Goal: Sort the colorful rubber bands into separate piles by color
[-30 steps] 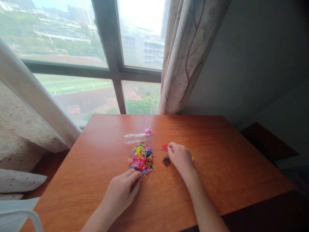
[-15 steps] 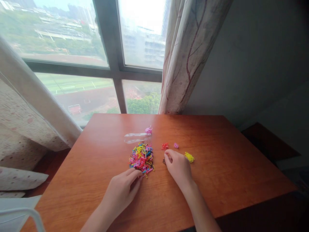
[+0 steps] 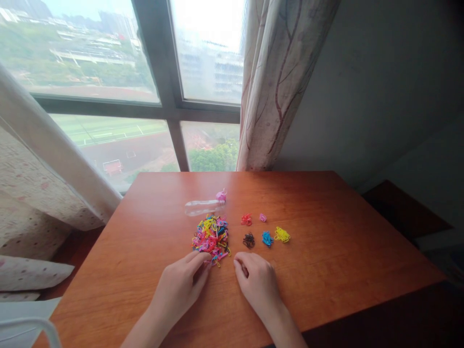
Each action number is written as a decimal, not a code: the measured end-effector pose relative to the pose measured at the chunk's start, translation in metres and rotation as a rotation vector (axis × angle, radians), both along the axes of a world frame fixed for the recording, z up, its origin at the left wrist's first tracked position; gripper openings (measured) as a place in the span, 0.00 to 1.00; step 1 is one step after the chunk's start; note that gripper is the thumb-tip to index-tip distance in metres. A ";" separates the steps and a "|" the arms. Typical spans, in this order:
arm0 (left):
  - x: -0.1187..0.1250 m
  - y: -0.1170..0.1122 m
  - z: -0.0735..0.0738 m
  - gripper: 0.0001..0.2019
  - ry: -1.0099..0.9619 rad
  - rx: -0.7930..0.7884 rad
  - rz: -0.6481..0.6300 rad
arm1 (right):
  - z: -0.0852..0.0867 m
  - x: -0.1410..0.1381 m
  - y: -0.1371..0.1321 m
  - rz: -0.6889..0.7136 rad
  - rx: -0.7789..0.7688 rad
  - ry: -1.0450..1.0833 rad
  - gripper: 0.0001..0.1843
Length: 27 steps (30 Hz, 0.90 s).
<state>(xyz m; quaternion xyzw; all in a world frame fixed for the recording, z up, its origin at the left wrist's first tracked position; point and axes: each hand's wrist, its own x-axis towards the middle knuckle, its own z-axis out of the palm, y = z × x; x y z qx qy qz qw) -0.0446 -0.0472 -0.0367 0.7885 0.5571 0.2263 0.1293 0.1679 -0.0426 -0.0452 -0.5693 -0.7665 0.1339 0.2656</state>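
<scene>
A mixed pile of small coloured rubber bands point(image 3: 211, 234) lies mid-table. To its right sit small sorted heaps: red point(image 3: 246, 219), pink point(image 3: 263, 217), black point(image 3: 248, 239), blue point(image 3: 267, 239) and yellow point(image 3: 282, 235). My left hand point(image 3: 179, 287) rests on the wood with its fingertips pinched at the pile's near edge. My right hand point(image 3: 255, 282) lies just right of it, fingers curled inward below the black heap; what they hold, if anything, is hidden.
A clear plastic bag with a pink clip point(image 3: 205, 205) lies behind the pile on the wooden table point(image 3: 344, 251). A window and curtain point(image 3: 279, 82) stand behind; a cushion point(image 3: 29, 273) and a white chair back point(image 3: 25, 328) are at the left.
My right hand drew back from the red heap, past the black heap, toward me near the pile's front edge. The sorted heaps are now all uncovered. My left hand stayed put.
</scene>
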 end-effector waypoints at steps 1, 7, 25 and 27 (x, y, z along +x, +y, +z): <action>0.000 0.000 -0.001 0.10 0.002 0.003 0.003 | 0.000 0.000 0.000 0.005 -0.002 0.003 0.09; 0.002 0.002 -0.003 0.09 0.036 0.011 -0.002 | 0.001 0.000 0.000 0.014 0.018 -0.013 0.10; 0.003 0.002 0.001 0.08 0.005 0.019 -0.007 | 0.001 0.000 0.000 0.022 -0.018 0.004 0.09; 0.002 0.001 0.000 0.09 0.008 0.016 -0.005 | 0.002 -0.003 -0.002 0.033 -0.017 -0.004 0.09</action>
